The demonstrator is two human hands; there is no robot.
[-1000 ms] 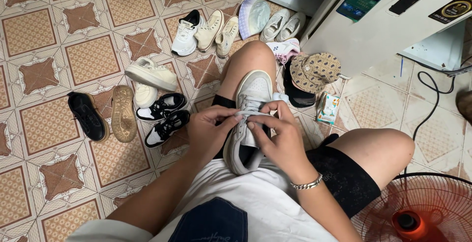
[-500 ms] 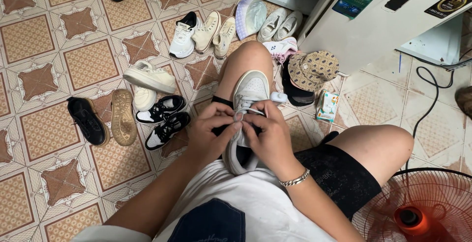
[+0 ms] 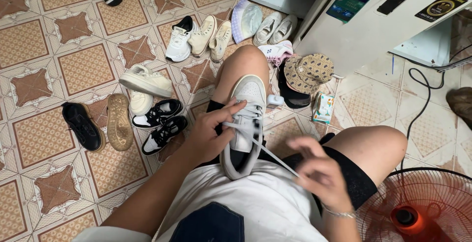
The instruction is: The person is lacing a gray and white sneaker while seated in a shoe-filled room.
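The grey-and-white sneaker [image 3: 244,124] rests on the person's lap, toe pointing away. The left hand [image 3: 210,135] clasps its side, fingers pressed on the lacing. A white lace [image 3: 268,152] runs taut from that hold down to the right hand [image 3: 319,173], whose fingertips pinch its end, though blurred. Left of the clasping hand lie black-and-white shoes [image 3: 160,123]; beyond the pinching hand stands a red fan [image 3: 418,207].
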